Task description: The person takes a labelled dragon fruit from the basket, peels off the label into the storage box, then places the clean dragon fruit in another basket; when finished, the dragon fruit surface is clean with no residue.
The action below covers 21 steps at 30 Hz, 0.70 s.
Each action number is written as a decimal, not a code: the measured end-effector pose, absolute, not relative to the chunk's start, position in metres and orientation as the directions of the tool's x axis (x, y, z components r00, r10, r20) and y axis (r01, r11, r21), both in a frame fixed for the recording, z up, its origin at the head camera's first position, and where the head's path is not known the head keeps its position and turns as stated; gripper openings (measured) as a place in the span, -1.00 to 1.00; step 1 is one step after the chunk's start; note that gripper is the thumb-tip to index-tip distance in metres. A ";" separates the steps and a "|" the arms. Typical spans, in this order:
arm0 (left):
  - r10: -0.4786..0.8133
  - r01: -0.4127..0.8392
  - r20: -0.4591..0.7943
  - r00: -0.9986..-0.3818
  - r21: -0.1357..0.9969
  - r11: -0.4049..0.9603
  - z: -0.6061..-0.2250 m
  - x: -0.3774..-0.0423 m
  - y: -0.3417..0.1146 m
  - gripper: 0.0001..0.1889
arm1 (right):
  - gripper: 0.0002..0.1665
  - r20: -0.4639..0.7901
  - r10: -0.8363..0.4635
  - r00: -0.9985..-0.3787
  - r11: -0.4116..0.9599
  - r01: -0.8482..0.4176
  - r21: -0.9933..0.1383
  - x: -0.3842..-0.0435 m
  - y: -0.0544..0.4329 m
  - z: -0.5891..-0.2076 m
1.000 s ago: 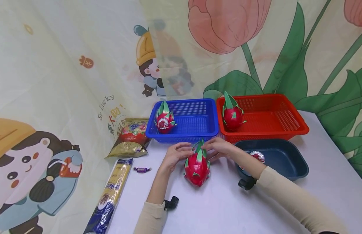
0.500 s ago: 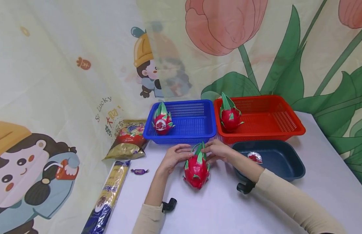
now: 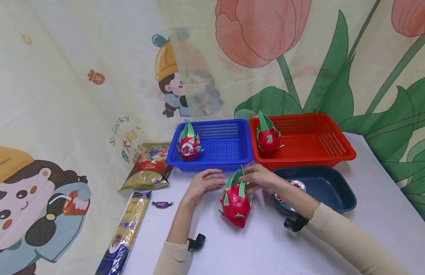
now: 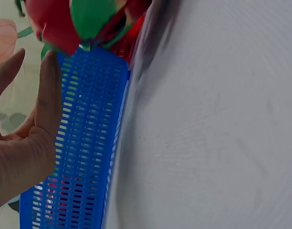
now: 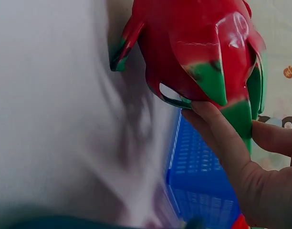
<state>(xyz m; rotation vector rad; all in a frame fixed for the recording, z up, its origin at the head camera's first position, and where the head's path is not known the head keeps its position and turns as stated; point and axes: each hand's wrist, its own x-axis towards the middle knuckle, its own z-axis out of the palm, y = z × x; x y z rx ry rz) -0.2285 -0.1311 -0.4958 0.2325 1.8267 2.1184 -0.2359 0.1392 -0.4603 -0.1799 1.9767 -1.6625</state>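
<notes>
A red dragon fruit [image 3: 235, 206] with green leaf tips is on the white table in front of me, its leafy end pointing away. My right hand [image 3: 262, 177] pinches a green leaf at that end between thumb and fingers, as the right wrist view shows at the leaf [image 5: 239, 121]. To the fruit's left is my left hand [image 3: 206, 184], fingers loosely extended and holding nothing. In the left wrist view a gap shows between its thumb and fingers [image 4: 49, 95], with a fingertip right by the fruit [image 4: 53, 28].
Behind stand a blue basket [image 3: 224, 164] and a red basket [image 3: 339, 152], each holding a dragon fruit. A dark blue basin [image 3: 348, 200] with shiny round labels in it sits at right, partly behind my forearm. Leftward lie a snack bag [image 3: 150, 166], a purple candy [image 3: 162, 204] and a long packet [image 3: 124, 229].
The dragon fruit has shifted slightly right and turned, away from my left hand, whose fingers have come off it. My right hand has moved a little right with the leaf. The whole view drifts slightly.
</notes>
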 end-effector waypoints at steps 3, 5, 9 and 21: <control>0.358 -0.150 -0.089 -0.930 0.978 -0.147 -0.496 -0.230 -0.130 -0.50 | -0.38 -0.302 -0.439 -0.846 0.237 0.215 -0.947 -0.232 0.148 -0.457; 0.366 -0.147 -0.082 -0.927 0.977 -0.154 -0.496 -0.231 -0.129 -0.49 | -0.39 -0.283 -0.436 -0.854 0.245 0.190 -0.951 -0.228 0.155 -0.452; 0.379 -0.140 -0.074 -0.922 0.979 -0.151 -0.493 -0.232 -0.124 -0.49 | -0.42 -0.224 -0.454 -0.862 0.250 0.118 -0.961 -0.222 0.171 -0.439; 0.427 -0.156 -0.089 -0.900 0.980 -0.124 -0.487 -0.238 -0.100 -0.47 | -0.32 -0.152 -0.464 -0.873 0.222 0.051 -0.974 -0.223 0.225 -0.391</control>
